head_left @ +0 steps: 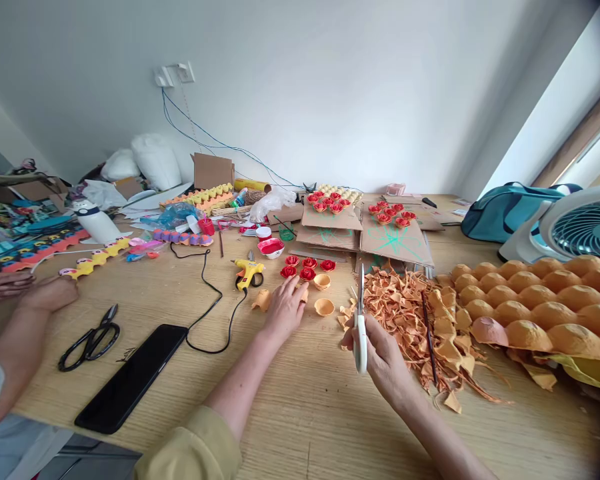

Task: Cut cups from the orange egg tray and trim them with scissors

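Observation:
In my right hand (380, 353) is a pair of scissors (361, 340) with white handles, blades pointing away from me and nearly together. My left hand (286, 307) is over the table with its fingers curled around a small orange egg-carton cup (305, 293), which they partly hide. Just to its right are two more cut cups, one (322, 282) behind the other (324, 307). Left of that hand lies an orange carton piece (261, 300). Several red paper-pulp roses (307, 273) sit just beyond my fingers.
A yellow glue gun (249, 275) and its black cord lie left of centre, near a black phone (133, 377) and black scissors (91, 340). Orange scraps (400, 307) and egg trays (540, 300) fill the right. A co-worker's hand (53, 293) holds a painted carton strip (97, 259).

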Tool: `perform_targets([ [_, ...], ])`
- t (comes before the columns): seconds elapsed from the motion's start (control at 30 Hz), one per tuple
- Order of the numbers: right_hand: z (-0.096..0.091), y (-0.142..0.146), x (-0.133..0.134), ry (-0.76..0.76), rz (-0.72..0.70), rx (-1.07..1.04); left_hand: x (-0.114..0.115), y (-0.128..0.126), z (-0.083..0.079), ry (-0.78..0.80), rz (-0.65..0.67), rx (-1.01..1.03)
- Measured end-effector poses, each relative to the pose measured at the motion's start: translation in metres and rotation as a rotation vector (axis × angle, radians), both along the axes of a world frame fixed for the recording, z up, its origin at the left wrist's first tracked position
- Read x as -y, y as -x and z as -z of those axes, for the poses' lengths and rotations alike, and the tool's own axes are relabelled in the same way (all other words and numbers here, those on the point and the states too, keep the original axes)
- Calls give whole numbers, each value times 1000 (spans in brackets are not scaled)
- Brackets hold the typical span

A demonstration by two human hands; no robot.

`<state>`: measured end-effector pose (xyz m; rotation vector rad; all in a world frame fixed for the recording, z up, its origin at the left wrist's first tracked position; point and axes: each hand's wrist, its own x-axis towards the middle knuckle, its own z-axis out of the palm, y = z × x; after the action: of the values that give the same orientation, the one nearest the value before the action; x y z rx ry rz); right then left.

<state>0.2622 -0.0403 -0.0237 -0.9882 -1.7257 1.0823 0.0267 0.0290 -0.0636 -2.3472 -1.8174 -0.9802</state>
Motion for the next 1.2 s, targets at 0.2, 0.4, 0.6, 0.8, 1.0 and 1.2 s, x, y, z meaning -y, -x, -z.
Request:
perform_targets([
  [0.2, -8, -12, -9, -6, 41, 148, 0, 3, 1, -10, -24, 44],
  [0.4, -13, -48, -26, 25, -168, 632, 9, 5, -13, -108, -80, 270],
  [0.6, -1, -72, -29, 88, -291, 841, 11, 4, -20, -99, -84, 618],
  [0.8, -8, -78, -35, 61, -76, 834, 10, 0, -25, 25, -12, 1029],
  [1.0, -15, -72, -36, 76, -79, 864, 11, -4, -23, 126, 46, 1383],
  [1.2, -6, -49, -31, 21, 58, 899, 18, -14, -33, 265, 182, 1681],
])
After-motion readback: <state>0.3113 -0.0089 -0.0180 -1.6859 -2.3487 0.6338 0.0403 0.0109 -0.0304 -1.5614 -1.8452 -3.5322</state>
